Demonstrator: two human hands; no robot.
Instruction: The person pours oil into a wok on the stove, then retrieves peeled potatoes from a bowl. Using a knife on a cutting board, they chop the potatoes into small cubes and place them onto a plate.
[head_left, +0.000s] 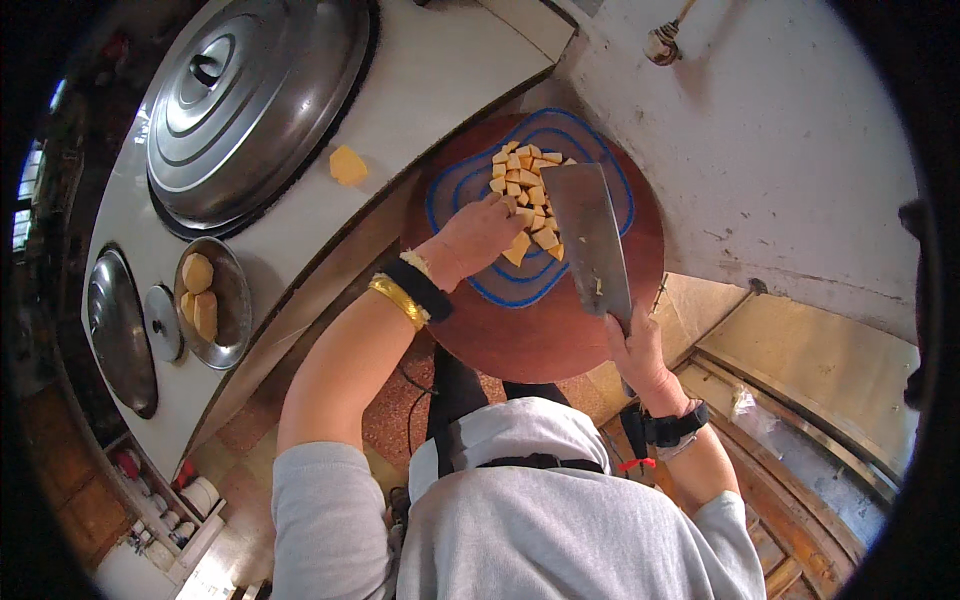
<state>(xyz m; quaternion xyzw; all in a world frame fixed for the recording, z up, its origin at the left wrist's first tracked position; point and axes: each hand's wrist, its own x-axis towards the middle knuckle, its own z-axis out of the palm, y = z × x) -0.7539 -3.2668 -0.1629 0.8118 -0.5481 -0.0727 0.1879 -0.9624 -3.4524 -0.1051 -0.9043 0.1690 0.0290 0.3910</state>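
Note:
My right hand (640, 356) grips the handle of a broad steel cleaver (589, 232), its flat blade lying over the right part of a cutting mat. Blue rings mark the mat (514, 291), which rests on a round reddish-brown tabletop (525, 352). Many pale yellow cubes of a peeled root vegetable (529, 178) are heaped left of the blade. Against their lower left edge, my left hand (487, 229) has its fingers bent among the pieces; whether it pinches one cannot be seen. A larger wedge (516, 249) lies by its fingertips.
At left, a white counter (277, 247) bears a large domed metal lid (262, 112), a smaller lid (120, 330) and a metal bowl (244, 300) with several peeled pieces (197, 272). A yellow slice (349, 165) lies near the counter's edge. A white wall (750, 172) rises at right.

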